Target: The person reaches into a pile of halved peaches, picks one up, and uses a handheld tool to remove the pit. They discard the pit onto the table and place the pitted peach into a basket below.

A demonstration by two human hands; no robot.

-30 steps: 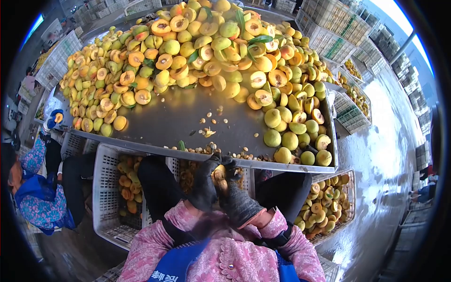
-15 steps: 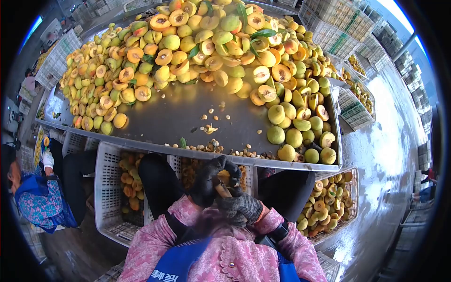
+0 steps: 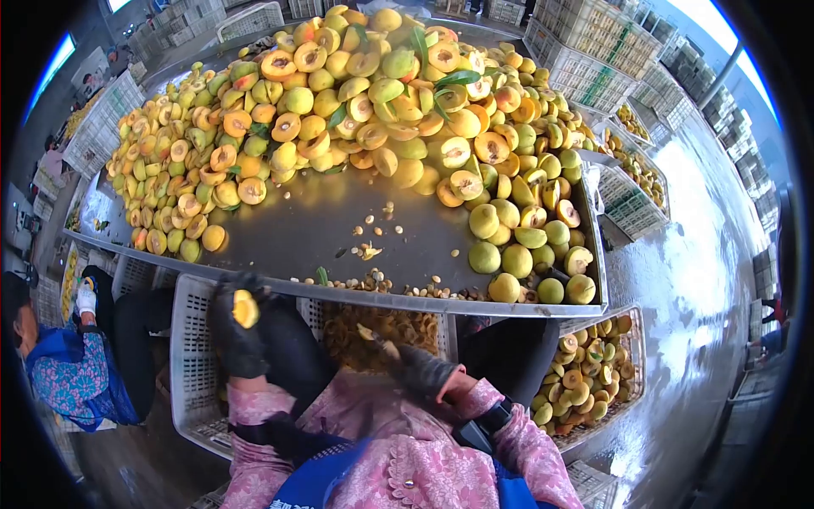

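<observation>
My left hand [image 3: 239, 327], in a dark glove and smeared by motion, is over the left crate [image 3: 193, 365] with a yellow peach piece [image 3: 246, 309] in its fingers. In front of my lap, my right hand [image 3: 424, 371], in a dark grey glove, is closed around a small hand tool [image 3: 378, 341] with a short pale tip; its exact kind is unclear. Below that tip, between my knees, is a crate of brownish peach scraps [image 3: 360, 335]. Beyond both hands, halved and whole yellow peaches [image 3: 297, 102] are heaped on the metal table [image 3: 314, 225].
Peach pits [image 3: 373, 278] lie along the table's raised front edge. A crate of peach halves [image 3: 585, 382] stands by my right knee. At left sits a co-worker [image 3: 76, 365] wearing a white glove. Stacked crates [image 3: 593, 59] rise behind, and the floor [image 3: 678, 297] at right looks wet.
My hands were together at the table edge around a peach piece. The left has swung left over the crate with the piece; the right has drawn slightly back, exposing the tool.
</observation>
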